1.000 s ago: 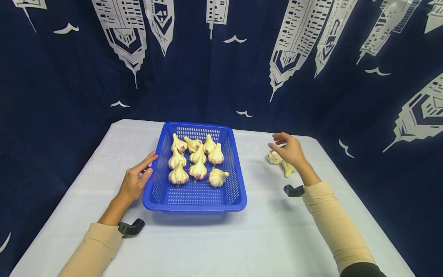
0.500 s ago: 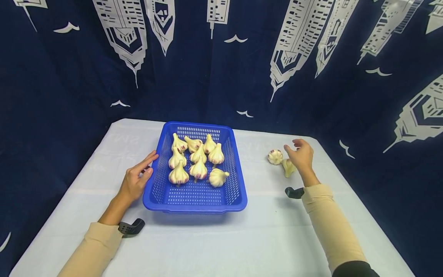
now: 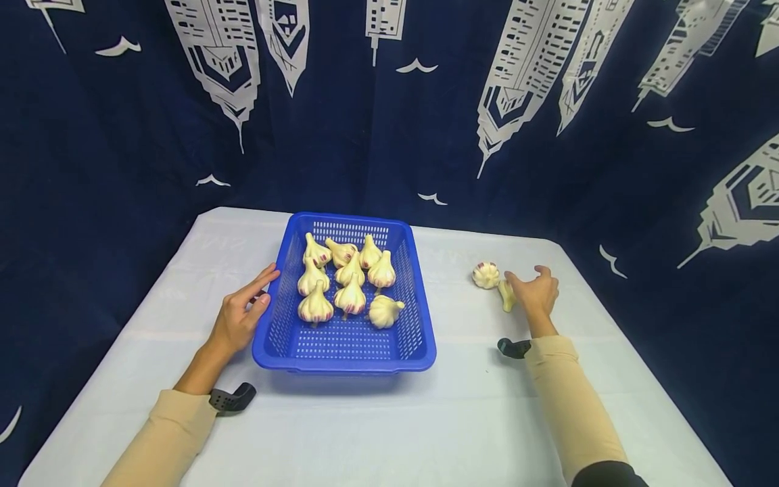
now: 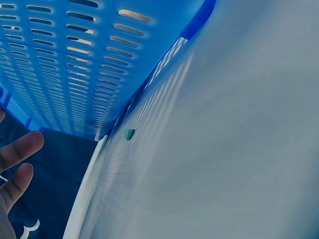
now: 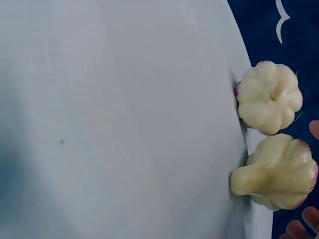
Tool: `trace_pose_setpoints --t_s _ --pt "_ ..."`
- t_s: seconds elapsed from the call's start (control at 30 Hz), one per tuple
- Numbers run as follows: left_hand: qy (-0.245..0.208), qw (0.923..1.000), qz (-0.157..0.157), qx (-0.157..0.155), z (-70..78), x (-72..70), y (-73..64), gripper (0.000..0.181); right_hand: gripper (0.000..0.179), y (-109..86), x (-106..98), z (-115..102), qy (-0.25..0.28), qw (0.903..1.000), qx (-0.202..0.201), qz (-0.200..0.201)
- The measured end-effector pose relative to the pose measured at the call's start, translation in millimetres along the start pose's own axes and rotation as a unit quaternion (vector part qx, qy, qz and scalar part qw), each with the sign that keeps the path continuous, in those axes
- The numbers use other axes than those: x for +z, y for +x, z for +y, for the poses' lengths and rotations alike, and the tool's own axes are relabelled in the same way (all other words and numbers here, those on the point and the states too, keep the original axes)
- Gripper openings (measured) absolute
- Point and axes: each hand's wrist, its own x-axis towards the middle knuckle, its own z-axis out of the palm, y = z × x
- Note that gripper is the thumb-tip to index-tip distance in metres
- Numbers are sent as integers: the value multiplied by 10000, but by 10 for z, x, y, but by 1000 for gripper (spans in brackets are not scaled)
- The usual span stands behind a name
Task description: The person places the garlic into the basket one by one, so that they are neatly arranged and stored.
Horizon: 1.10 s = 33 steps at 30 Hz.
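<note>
A blue plastic basket (image 3: 343, 366) with slotted walls holds several garlic bulbs (image 3: 316, 308), most with their stems up. My left hand (image 3: 234, 321) lies along its left rim, fingers extended, fingertips at the edge. The left wrist view catches two fingertips (image 4: 25, 149) beside the slotted wall. On the right of the table lie two more bulbs: a root-end-up garlic bulb (image 3: 485, 275) and a garlic bulb on its side (image 5: 279, 174), stem toward me. Around the latter my right hand (image 3: 535, 294) is spread, thumb and fingers apart on either side; it partly hides this bulb in the head view.
A white cloth covers the table (image 3: 389, 433). Behind it hangs a dark blue curtain (image 3: 389, 149) with white building and bird prints. Dark wrist cameras (image 3: 233, 399) stick out from both cuffs.
My right hand has drawn back from over the two loose bulbs, moved right, then come down toward me beside the side-lying bulb. The left hand and basket have stayed put.
</note>
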Motion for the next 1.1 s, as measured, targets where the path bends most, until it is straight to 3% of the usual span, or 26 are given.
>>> trace_pose_setpoints --t_s 0.37,0.7,1.1 --pt "3 10000 40 11 -2 0 0 43 82 -44 72 129 279 9996 46 -76" --pt "-19 10000 1 -30 -1 -1 4 43 83 -83 54 126 140 9986 244 -448" --pt "-4 10000 3 -26 -6 1 8 43 83 -41 -58 42 683 9974 -221 63"
